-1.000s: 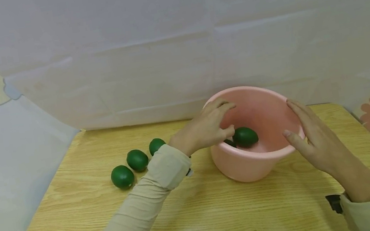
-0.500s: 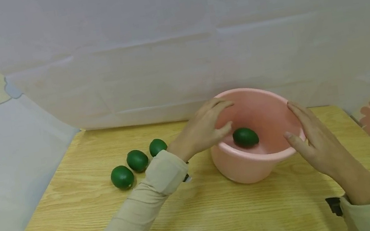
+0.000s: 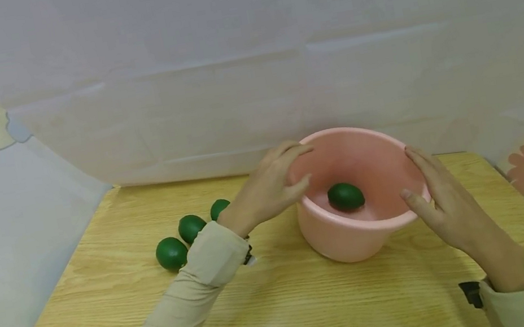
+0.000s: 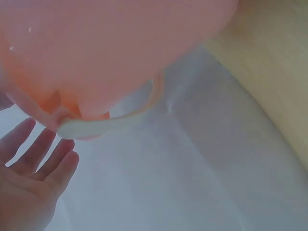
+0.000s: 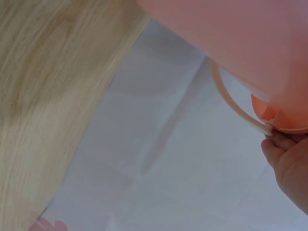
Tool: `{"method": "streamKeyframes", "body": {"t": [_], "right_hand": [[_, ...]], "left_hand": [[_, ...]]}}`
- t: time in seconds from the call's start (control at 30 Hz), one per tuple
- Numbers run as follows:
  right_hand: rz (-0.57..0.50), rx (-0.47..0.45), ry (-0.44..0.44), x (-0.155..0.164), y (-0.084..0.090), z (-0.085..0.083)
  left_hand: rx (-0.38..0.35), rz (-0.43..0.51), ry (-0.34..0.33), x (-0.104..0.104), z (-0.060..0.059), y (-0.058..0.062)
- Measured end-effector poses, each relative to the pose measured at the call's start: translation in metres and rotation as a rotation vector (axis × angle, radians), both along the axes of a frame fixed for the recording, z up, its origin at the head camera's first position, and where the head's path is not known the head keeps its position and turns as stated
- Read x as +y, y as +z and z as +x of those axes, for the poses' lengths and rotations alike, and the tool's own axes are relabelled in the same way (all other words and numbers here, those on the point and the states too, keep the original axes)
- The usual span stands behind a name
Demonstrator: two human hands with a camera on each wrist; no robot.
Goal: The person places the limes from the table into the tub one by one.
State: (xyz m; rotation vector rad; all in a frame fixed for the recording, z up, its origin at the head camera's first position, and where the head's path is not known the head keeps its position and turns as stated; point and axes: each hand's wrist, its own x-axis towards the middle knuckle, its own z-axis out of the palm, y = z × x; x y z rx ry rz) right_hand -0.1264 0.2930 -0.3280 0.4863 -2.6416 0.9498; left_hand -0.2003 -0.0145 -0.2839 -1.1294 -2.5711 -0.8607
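Since the frame a second ago, the left hand (image 3: 271, 188) has drawn back out of the pink basin (image 3: 355, 234) and now hangs over its left rim; the green fruit in the basin (image 3: 346, 196) lies released on the basin floor, apart from any finger; the head camera has shifted slightly.

Count: one basin; four green fruits in all, one inside the basin, three in a short diagonal row (image 3: 191, 233) on the bench (image 3: 315, 303) toward its rear-left corner, just beside the left sleeve (image 3: 194, 288); two hands.

Left hand: palm down, fingers loosely extended, thumb near the rim, holding nothing; whether it touches the rim cannot be told. Right hand (image 3: 439, 198): fingers straight, laid flat along the basin's right rim and outer wall, thumb at the near edge; not curled round anything. Basin stands upright in the rear-right part of the bench, near the white backdrop (image 3: 248, 74); wrist views show only its pink wall and pale handle loop (image 5: 236, 108).
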Motion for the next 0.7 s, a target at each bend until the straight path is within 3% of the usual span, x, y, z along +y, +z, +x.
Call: {"method": "streamKeyframes", "body": {"t": [0.7], "right_hand": [[0.001,0.019,-0.005,-0.002,0.001,-0.001]], "left_hand": [[0.058,0.060,-0.037,-0.028,0.005,-0.001]]}}
